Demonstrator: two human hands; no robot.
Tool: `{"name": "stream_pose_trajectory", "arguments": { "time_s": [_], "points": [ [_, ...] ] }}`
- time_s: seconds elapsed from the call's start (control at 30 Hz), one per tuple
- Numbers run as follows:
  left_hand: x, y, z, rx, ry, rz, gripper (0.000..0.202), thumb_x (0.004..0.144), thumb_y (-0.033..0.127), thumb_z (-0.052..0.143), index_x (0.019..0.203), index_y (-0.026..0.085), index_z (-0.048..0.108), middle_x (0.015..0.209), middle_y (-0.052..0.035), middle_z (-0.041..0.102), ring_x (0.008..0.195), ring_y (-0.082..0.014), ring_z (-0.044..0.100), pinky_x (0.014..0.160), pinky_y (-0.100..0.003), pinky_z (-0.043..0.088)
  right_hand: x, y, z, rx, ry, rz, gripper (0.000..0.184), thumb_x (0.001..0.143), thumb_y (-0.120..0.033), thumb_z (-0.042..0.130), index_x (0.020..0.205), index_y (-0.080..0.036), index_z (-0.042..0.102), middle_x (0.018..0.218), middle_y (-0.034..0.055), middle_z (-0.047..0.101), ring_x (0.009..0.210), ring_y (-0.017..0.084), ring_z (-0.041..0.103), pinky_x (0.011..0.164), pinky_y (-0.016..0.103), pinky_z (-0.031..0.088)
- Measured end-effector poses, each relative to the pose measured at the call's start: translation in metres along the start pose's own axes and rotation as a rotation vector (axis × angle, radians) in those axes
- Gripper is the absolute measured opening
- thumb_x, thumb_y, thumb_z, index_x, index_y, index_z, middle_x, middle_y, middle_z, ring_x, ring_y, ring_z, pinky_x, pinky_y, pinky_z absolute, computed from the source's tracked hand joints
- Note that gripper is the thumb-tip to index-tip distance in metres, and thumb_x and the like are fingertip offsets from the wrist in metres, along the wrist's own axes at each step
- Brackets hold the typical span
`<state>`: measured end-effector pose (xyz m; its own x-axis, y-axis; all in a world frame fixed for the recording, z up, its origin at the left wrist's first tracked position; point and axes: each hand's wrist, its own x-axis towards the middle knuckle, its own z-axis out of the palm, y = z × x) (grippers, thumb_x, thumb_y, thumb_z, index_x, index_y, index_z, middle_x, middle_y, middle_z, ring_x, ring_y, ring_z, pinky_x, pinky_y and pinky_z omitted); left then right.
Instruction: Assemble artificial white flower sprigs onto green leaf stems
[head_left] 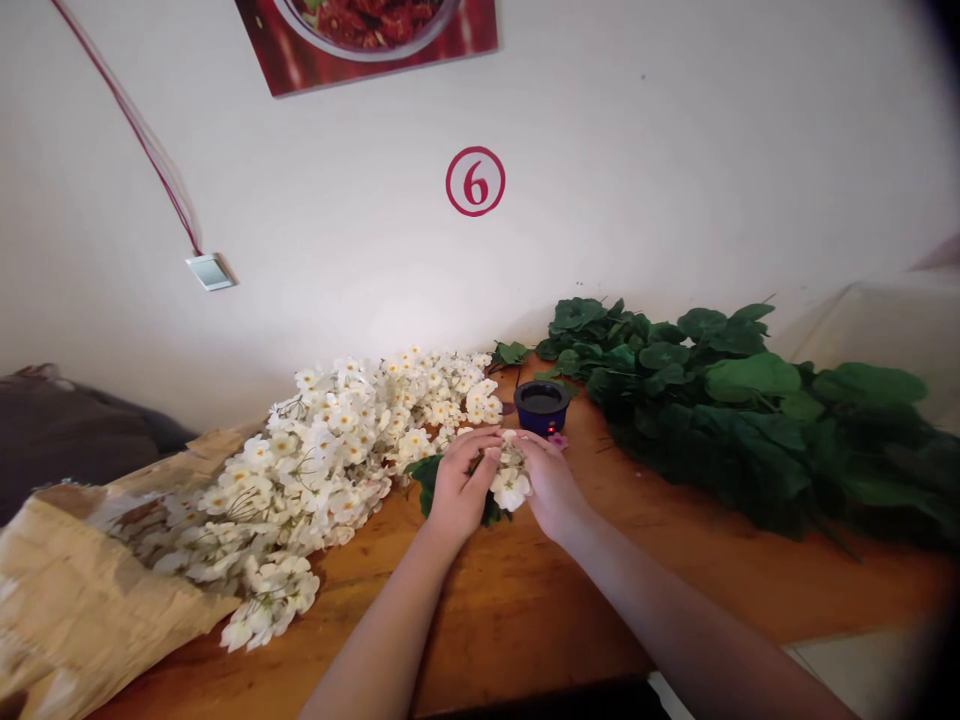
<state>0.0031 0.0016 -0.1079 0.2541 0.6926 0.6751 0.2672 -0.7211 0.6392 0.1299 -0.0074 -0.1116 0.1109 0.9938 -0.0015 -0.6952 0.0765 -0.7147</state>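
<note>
My left hand (461,485) and my right hand (549,483) meet over the wooden table (525,600), both closed around a small sprig of white artificial flowers (511,482) with green leaves under it. Just beyond my fingertips stands a small dark blue round pot (541,405) with a red light at its base. A big heap of white flower sprigs (337,450) lies to the left of my hands.
A pile of green artificial leaves (735,410) covers the table's right side. Torn brown paper wrapping (82,590) lies at the left under the flowers. A white wall with a red circled 6 (475,181) stands behind. A pale box (885,320) sits far right.
</note>
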Motion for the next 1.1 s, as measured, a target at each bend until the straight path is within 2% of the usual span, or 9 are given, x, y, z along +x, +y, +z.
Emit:
{"name": "stream_pose_trajectory", "arguments": {
  "time_s": [0.1, 0.2, 0.27, 0.4, 0.7, 0.9, 1.1],
  "points": [
    [-0.0002, -0.0014, 0.0007, -0.024, -0.025, 0.008, 0.019, 0.091, 0.026, 0.056, 0.104, 0.021, 0.069, 0.118, -0.0093, 0.066, 0.114, -0.0225, 0.059, 0.101, -0.044, 0.045, 0.0011, 0.0022, -0.0020, -0.012, 0.007, -0.017, 0.019, 0.063, -0.030, 0.075, 0.080, -0.021, 0.071, 0.083, 0.0020, 0.072, 0.080, 0.019, 0.063, 0.074, 0.030, 0.047],
    [-0.0018, -0.0018, 0.0005, 0.028, -0.051, 0.058, 0.024, 0.088, 0.026, 0.059, 0.111, 0.023, 0.067, 0.125, -0.0099, 0.063, 0.120, -0.0241, 0.056, 0.105, -0.047, 0.042, 0.0023, 0.0031, -0.0038, -0.024, 0.015, -0.020, 0.017, 0.064, -0.030, 0.074, 0.080, -0.023, 0.071, 0.084, 0.0025, 0.071, 0.081, 0.020, 0.063, 0.073, 0.030, 0.047],
    [-0.0026, -0.0027, 0.0010, 0.079, -0.052, 0.074, 0.024, 0.087, 0.026, 0.061, 0.110, 0.023, 0.068, 0.127, -0.0103, 0.062, 0.121, -0.0245, 0.055, 0.105, -0.048, 0.041, 0.0028, 0.0034, -0.0043, -0.018, 0.011, -0.017, 0.016, 0.065, -0.029, 0.074, 0.078, -0.023, 0.070, 0.083, 0.0024, 0.070, 0.080, 0.020, 0.062, 0.071, 0.031, 0.047],
    [-0.0016, -0.0040, 0.0013, 0.144, -0.031, 0.077, 0.019, 0.089, 0.025, 0.059, 0.104, 0.023, 0.070, 0.124, -0.0098, 0.063, 0.117, -0.0232, 0.057, 0.103, -0.046, 0.044, 0.0031, 0.0040, -0.0049, -0.005, -0.004, 0.011, 0.016, 0.065, -0.031, 0.075, 0.078, -0.023, 0.069, 0.081, 0.0018, 0.069, 0.076, 0.019, 0.061, 0.069, 0.030, 0.047],
    [0.0000, 0.0030, -0.0023, 0.136, 0.023, 0.094, 0.022, 0.087, 0.017, 0.058, 0.105, 0.023, 0.068, 0.120, -0.0078, 0.063, 0.115, -0.0220, 0.058, 0.102, -0.045, 0.044, 0.0020, 0.0019, -0.0046, -0.039, -0.026, 0.013, 0.030, 0.065, -0.040, 0.078, 0.086, -0.021, 0.069, 0.087, 0.0024, 0.070, 0.080, 0.019, 0.063, 0.072, 0.029, 0.047],
    [-0.0022, 0.0022, 0.0011, 0.131, 0.087, 0.071, 0.025, 0.085, 0.009, 0.053, 0.104, 0.022, 0.064, 0.115, -0.0079, 0.062, 0.113, -0.0221, 0.057, 0.101, -0.045, 0.044, 0.0003, -0.0002, -0.0032, -0.068, -0.013, -0.030, 0.030, 0.066, -0.043, 0.077, 0.086, -0.022, 0.070, 0.082, 0.0012, 0.069, 0.076, 0.018, 0.060, 0.070, 0.030, 0.045],
    [-0.0033, -0.0031, 0.0026, 0.209, 0.106, 0.050, 0.029, 0.080, 0.005, 0.053, 0.101, 0.022, 0.063, 0.111, -0.0073, 0.060, 0.111, -0.0221, 0.056, 0.099, -0.043, 0.045, -0.0014, -0.0001, -0.0029, -0.064, -0.033, -0.042, 0.025, 0.069, -0.041, 0.076, 0.085, -0.023, 0.070, 0.071, -0.0016, 0.063, 0.060, 0.012, 0.050, 0.057, 0.027, 0.039]
  ]
}}
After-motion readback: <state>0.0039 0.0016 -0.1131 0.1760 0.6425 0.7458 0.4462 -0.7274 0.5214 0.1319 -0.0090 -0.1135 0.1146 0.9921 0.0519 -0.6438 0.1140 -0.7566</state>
